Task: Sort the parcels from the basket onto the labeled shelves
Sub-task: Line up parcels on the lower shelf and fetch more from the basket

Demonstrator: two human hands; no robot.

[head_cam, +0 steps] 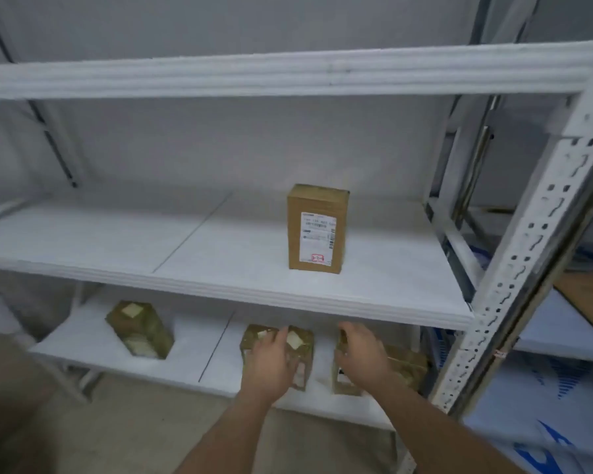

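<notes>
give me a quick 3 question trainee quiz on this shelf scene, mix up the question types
1. True or false: the upright box on the middle shelf is being held by a hand.
2. Multiple choice: how many parcels sit on the lower shelf? A) one B) three C) five
3. Short answer: which hand rests on the centre parcel of the lower shelf?

Key
1. False. Both hands are down at the lower shelf; the box stands alone.
2. B. The left parcel, the centre parcel and the right parcel.
3. The left hand; the right hand is on the right parcel.
</notes>
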